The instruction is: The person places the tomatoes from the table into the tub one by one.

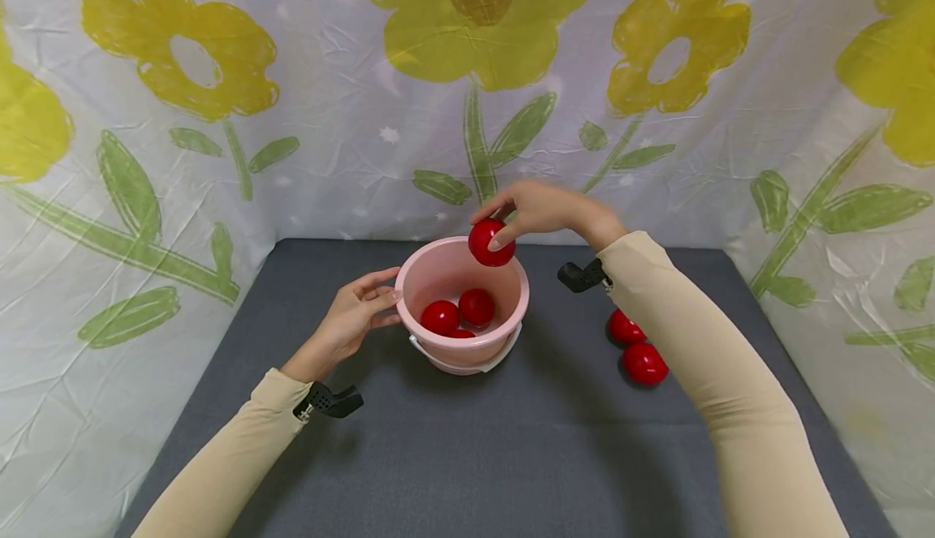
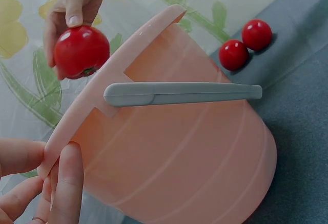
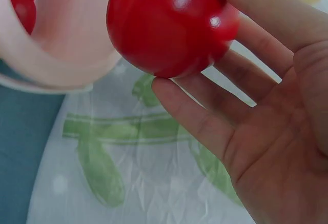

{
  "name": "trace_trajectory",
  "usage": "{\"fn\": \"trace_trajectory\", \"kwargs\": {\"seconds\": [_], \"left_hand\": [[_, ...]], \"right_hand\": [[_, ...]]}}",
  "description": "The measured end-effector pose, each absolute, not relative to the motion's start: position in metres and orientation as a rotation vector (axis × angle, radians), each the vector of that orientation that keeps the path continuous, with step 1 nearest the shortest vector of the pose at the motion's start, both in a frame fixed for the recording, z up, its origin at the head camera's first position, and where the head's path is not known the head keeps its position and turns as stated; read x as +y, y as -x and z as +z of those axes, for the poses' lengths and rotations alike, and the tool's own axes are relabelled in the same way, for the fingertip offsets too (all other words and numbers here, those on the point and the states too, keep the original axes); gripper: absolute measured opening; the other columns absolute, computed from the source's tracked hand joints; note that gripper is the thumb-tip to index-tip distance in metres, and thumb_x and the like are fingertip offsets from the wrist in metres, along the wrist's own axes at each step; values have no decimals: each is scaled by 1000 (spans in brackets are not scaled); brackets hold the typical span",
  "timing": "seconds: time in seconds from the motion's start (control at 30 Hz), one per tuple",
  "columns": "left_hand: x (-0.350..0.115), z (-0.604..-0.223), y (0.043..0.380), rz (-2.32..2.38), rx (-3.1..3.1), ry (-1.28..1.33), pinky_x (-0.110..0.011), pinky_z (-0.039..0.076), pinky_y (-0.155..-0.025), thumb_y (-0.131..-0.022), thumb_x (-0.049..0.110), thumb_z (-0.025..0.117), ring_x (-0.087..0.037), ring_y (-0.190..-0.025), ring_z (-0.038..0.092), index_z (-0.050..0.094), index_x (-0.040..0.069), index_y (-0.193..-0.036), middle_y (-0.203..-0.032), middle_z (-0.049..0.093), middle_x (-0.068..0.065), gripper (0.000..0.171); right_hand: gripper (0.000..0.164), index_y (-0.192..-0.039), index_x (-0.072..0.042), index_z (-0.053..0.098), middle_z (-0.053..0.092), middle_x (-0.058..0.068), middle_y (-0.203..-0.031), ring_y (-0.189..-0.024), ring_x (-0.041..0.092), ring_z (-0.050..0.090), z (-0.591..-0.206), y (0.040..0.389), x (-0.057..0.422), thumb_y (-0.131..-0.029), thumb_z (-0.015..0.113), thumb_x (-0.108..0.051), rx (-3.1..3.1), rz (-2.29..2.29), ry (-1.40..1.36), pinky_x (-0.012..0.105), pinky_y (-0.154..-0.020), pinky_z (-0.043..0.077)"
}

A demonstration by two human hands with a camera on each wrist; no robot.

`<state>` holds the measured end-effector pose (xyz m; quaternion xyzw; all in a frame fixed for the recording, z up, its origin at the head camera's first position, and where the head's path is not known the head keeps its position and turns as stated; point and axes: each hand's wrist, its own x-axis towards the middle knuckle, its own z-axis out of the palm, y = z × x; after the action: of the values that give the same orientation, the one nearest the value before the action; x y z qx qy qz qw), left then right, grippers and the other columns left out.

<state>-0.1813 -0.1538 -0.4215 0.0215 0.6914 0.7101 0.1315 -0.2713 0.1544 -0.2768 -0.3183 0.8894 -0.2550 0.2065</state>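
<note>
A pink bucket (image 1: 462,348) with a pale handle (image 2: 179,94) stands upright on the table. Its rim is pinched on the left side between the thumb and fingers of my left hand (image 1: 349,319). Above the rim's right back part, my right hand (image 1: 544,207) holds a shiny red tomato (image 1: 488,244) by thumb and fingertips. That tomato (image 3: 171,26) looks smooth and round in the right wrist view, and a green stem end shows in the left wrist view. Inside the bucket lie a red tomato (image 1: 440,318), another tomato (image 1: 477,307) and a third, mostly hidden behind the front rim.
To the right on the dark grey tablecloth (image 1: 467,457), one tomato (image 1: 644,363) touches another tomato (image 1: 625,327), close to my right forearm. A white curtain (image 1: 336,148) printed with yellow flowers hangs behind the table and along both sides.
</note>
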Motion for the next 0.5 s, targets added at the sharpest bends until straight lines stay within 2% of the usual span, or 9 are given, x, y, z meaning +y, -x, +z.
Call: {"fn": "trace_trajectory", "kwargs": {"seconds": [0.23,0.5], "left_hand": [[-154,-422,182,2065,2003,-51,-23,62,-73,-96,8,63,-4,-83,69,44,4,-147,-99,66,3,55],[-155,-421,182,2052,1997,-52,-23,62,-75,-96,9,63,-4,-85,69,42,4,-148,-99,66,5,56]], "right_hand": [[42,-129,-20,67,68,1,-125,-113,21,65,-284,277,130,-87,74,-20,2414,-697,937,34,-89,60],[44,-131,-10,65,68,7,-128,-115,25,64,-298,278,109,-88,73,-14,2312,-689,995,35,-92,60]]}}
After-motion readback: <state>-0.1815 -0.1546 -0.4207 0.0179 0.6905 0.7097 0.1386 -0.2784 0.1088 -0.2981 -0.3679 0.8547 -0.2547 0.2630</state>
